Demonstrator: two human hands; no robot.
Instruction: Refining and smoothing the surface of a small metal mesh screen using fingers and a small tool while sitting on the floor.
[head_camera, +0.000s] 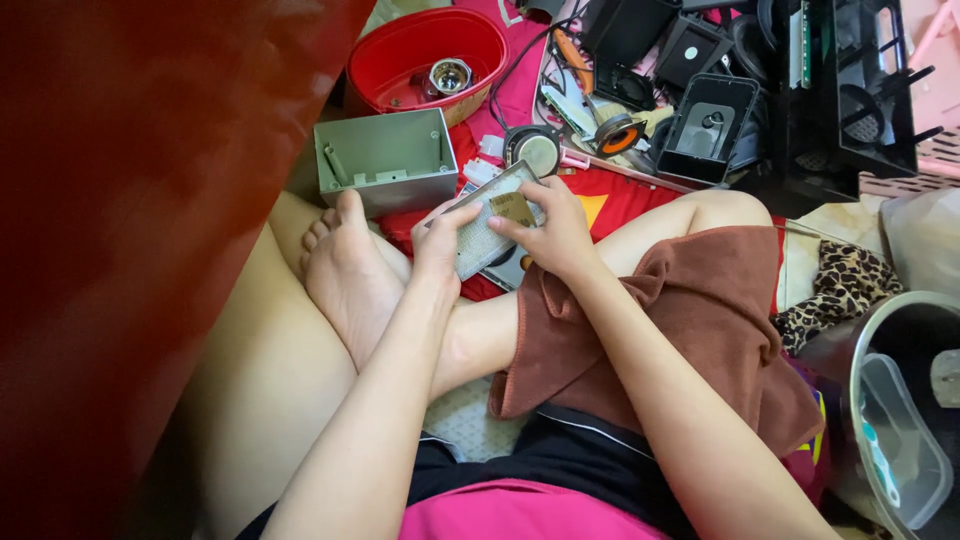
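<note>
Left hand (440, 240) and right hand (555, 230) raised together, fingers curled, forearms converging

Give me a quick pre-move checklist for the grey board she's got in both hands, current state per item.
1. Left hand grips the flat grey panel at its near edge: ok.
2. Right hand on the panel, fingertips on the small tan patch: ok.
3. Panel held off the floor, above the crossed legs: ok.
4. Patch loose or fixed to the panel: cannot tell.
5. Open grey metal box stands apart from the panel, opening up: ok.
6. Floor ahead free for setting down: not ok, speaker parts and black housings crowd it.
</note>
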